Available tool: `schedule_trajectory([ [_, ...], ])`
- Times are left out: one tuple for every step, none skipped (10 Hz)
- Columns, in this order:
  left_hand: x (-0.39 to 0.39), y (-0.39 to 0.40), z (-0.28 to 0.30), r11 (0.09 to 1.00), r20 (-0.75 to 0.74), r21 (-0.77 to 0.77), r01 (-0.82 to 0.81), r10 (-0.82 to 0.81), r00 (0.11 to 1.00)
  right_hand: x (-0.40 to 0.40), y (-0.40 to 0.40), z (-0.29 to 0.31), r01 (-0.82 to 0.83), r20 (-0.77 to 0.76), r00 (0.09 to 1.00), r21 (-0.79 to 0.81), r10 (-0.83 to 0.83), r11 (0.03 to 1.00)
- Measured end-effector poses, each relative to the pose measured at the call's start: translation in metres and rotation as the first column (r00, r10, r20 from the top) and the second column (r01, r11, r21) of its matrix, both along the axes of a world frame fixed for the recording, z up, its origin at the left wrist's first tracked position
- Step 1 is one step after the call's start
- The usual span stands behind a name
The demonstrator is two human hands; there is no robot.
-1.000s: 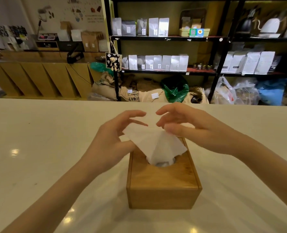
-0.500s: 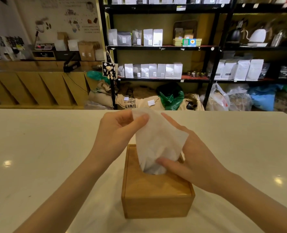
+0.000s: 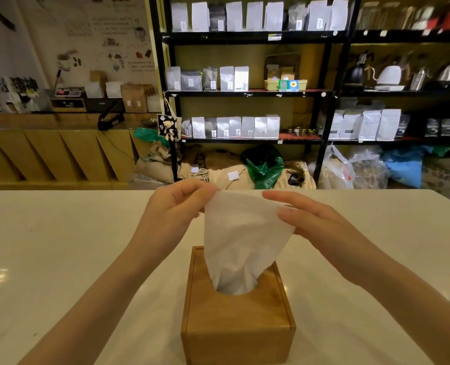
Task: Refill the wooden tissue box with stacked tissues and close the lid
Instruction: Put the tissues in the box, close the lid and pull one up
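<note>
The wooden tissue box [image 3: 238, 309] sits on the white counter [image 3: 60, 259] in the lower centre of the frame, its lid [image 3: 234, 306] lying flat on top and closed. A white tissue [image 3: 245, 233] rises out of the round hole in the lid and fans out wide above the box, its lower end gathered into the hole.

The left hand [image 3: 176, 209], in the centre of the frame just left of the tissue, pinches the tissue's upper left corner between thumb and fingers. The right hand [image 3: 305, 219], on the other side, grasps the upper right edge of the tissue, with the thumb on the near face and the fingers behind it. Both forearms reach in from the bottom corners of the frame.

Beyond the counter, across the upper half of the frame, black shelves [image 3: 247, 93] carry rows of white and grey bags [image 3: 234, 127]. Sacks [image 3: 213, 172] and a green plastic bag [image 3: 266, 167] lie on the floor below them.
</note>
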State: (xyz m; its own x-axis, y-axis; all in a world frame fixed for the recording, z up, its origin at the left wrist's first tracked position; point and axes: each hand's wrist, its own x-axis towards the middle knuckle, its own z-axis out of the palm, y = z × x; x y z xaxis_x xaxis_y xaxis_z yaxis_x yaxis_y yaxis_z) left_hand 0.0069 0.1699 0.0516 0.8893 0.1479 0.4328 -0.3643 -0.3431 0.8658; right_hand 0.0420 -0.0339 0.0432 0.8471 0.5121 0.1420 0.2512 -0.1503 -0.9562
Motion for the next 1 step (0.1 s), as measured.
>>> schedule_trajectory([
  [0.0048,0.0041,0.0231,0.995,-0.086,0.095,0.031,-0.023,0.996,0.0002,-0.0207,0.0333,-0.012,0.099,0.995,0.097,0.002,0.995],
])
